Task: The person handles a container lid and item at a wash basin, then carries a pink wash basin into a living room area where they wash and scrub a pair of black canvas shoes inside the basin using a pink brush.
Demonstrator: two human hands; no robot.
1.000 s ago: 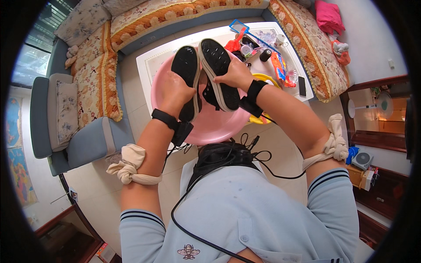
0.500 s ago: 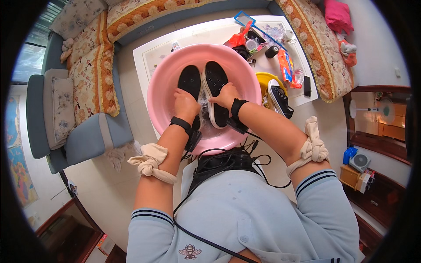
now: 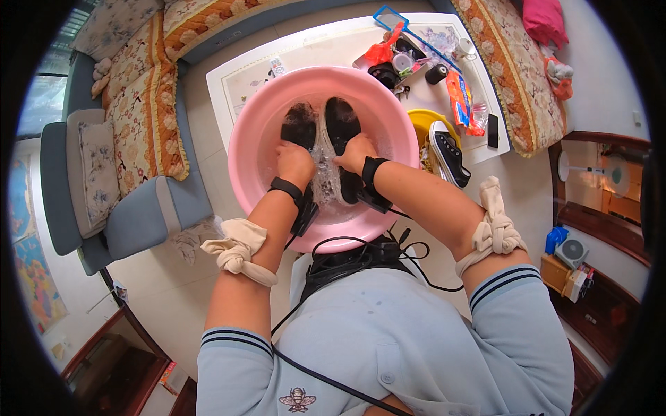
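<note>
Two black shoes with pale sole edges lie side by side in the water of a pink basin [image 3: 251, 132], toes pointing away from me. My left hand [image 3: 296, 164] grips the left shoe [image 3: 300, 125] around its middle. Closed on the right shoe [image 3: 343, 121] is my right hand [image 3: 356, 152], thumb toward the gap between the shoes. Splashing water partly covers both shoes, and their heel ends are hard to make out. Each wrist wears a black strap with a small device.
The basin stands on a white table [image 3: 305, 45]. To its right are a yellow bowl [image 3: 418, 119], a black-and-white canvas shoe [image 3: 449, 154], an orange packet [image 3: 458, 100], a black phone [image 3: 492, 130] and a blue-framed net [image 3: 390, 19]. Black cables [image 3: 347, 251] cross my lap.
Both shoes have gone lower into the basin, and water now splashes over their toes and between them. My hands keep their hold.
</note>
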